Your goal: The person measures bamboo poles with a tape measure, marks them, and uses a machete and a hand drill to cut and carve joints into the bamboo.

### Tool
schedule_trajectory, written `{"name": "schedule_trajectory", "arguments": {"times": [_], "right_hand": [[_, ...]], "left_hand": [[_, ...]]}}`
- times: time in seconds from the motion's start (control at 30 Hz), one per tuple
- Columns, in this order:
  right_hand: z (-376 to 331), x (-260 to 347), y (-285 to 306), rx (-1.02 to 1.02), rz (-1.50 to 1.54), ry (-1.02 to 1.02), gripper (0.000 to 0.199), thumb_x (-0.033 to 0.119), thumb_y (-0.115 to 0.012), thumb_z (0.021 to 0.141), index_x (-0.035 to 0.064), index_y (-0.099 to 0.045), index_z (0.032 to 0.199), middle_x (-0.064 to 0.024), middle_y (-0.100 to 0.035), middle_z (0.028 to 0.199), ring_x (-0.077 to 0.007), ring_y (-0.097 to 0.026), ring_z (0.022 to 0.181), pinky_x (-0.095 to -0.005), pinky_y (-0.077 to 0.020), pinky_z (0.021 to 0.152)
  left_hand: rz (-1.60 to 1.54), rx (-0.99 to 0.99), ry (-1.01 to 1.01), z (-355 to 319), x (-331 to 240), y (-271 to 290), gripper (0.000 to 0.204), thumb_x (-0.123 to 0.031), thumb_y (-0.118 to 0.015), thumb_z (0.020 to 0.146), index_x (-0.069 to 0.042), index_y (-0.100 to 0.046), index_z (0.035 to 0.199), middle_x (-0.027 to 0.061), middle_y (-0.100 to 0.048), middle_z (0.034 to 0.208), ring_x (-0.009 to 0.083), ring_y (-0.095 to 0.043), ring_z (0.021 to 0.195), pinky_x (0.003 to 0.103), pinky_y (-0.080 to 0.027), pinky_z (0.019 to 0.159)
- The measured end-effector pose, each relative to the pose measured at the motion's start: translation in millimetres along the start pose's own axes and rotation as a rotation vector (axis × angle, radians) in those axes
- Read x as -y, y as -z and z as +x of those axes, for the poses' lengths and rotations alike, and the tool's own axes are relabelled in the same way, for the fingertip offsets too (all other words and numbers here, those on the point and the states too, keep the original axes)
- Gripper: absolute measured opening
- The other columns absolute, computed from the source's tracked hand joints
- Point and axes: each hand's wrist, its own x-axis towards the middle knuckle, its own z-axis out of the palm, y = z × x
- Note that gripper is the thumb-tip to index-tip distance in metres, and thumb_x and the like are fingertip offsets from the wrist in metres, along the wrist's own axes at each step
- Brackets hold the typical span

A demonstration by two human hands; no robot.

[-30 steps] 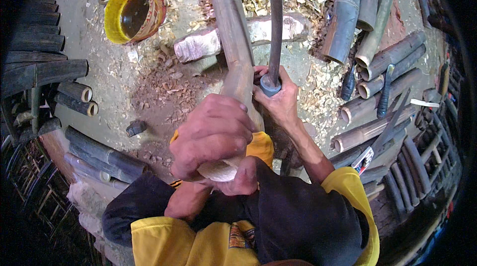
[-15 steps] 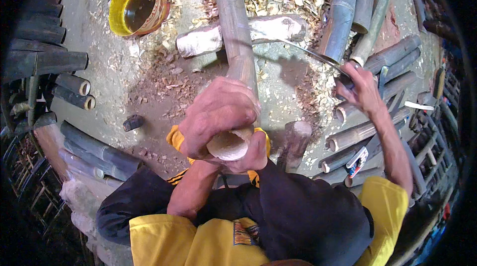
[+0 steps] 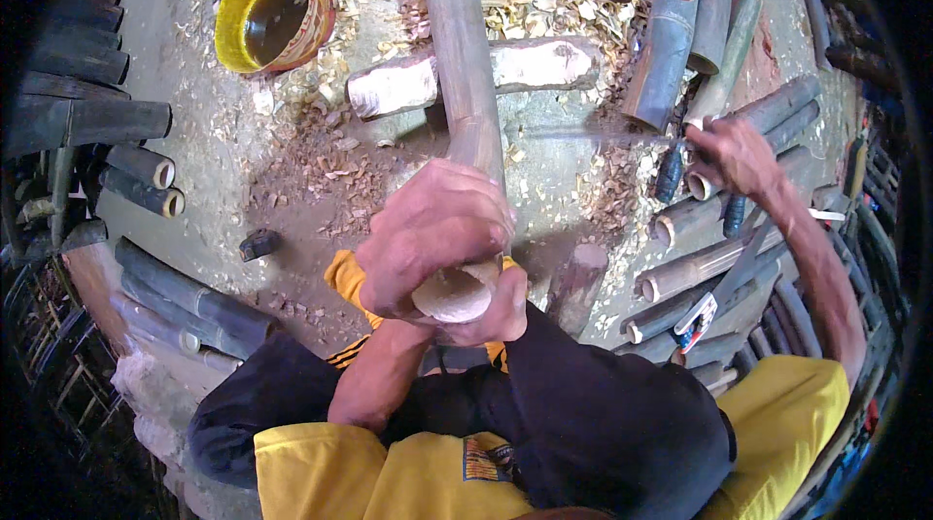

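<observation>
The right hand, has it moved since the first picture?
Yes, rightward. The right hand was below the pale log in the picture; now it is beyond the log's right end.

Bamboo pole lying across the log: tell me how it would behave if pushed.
The bamboo pole looks stiff, spanning past the log without visible sagging. Its hollow-looking near end suggests it's fairly light for its size. Its rounded sides might let it roll if the left hand released it.

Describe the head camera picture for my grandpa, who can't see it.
A person's left hand grips the near end of a long bamboo pole lying across a pale log. The right hand holds a blurred blade out to the side; wood chips and a yellow bucket are beyond.
</observation>
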Motion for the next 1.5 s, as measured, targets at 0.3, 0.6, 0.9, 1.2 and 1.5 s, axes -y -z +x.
{"name": "schedule_trajectory", "arguments": {"times": [0.3, 0.6, 0.9, 1.2, 1.5], "right_hand": [[22, 40, -46, -0.111, 0.070, 0.040, 0.035, 0.019, -0.066, 0.066, 0.0102, -0.049, 0.095, -0.0116, -0.053, 0.081, -0.0307, -0.057, 0.074, -0.0429, -0.0463, 0.059], [-51, 69, -71, -0.381, 0.371, -0.438, 0.041, 0.015, -0.067, 0.070, 0.0068, -0.049, 0.106, -0.0175, -0.061, 0.081, -0.0322, -0.062, 0.070, -0.0401, -0.0495, 0.062], [-11, 233, -1, -0.902, 1.030, -0.116, 0.077, 0.015, -0.069, 0.070, 0.0007, -0.029, 0.134, -0.0176, -0.053, 0.113, -0.0265, -0.054, 0.102, -0.0356, -0.0424, 0.088], [-98, 271, -212, -0.368, 0.874, -1.006, 0.079, 0.029, -0.069, 0.070, -0.0010, -0.030, 0.132, -0.0227, -0.045, 0.121, -0.0345, -0.045, 0.113, -0.0426, -0.0344, 0.097], [-111, 279, -267, -0.232, 1.120, -0.999, 0.087, 0.032, -0.072, 0.065, -0.0006, -0.028, 0.132, -0.0232, -0.043, 0.123, -0.0344, -0.044, 0.114, -0.0429, -0.0347, 0.097]], "left_hand": [[0.008, -0.044, -0.109, 2, 12, -1, 0.024, -0.002, -0.062, 0.059, 0.004, -0.053, 0.080, 0.0118, -0.056, 0.064, 0.0226, -0.056, 0.055, 0.036, -0.048, 0.055], [0.934, -0.006, 0.412, 36, -5, 107, 0.044, -0.017, -0.073, 0.068, 0.003, -0.055, 0.102, 0.0124, -0.061, 0.087, 0.0218, -0.060, 0.074, 0.032, -0.049, 0.069], [0.154, 0.266, 0.987, -82, -28, 18, 0.069, -0.035, -0.074, 0.068, 0.005, -0.047, 0.117, 0.0179, -0.055, 0.112, 0.0261, -0.052, 0.105, 0.038, -0.040, 0.091], [0.438, -0.231, 0.853, -90, -33, 68, 0.033, 0.001, -0.061, 0.069, -0.005, -0.045, 0.097, 0.0034, -0.057, 0.074, 0.0141, -0.056, 0.055, 0.026, -0.046, 0.050], [1.321, 0.109, 0.830, 5, -49, 211, 0.039, -0.014, -0.068, 0.064, 0.001, -0.049, 0.094, 0.0189, -0.061, 0.080, 0.0348, -0.060, 0.076, 0.041, -0.047, 0.068]]}}
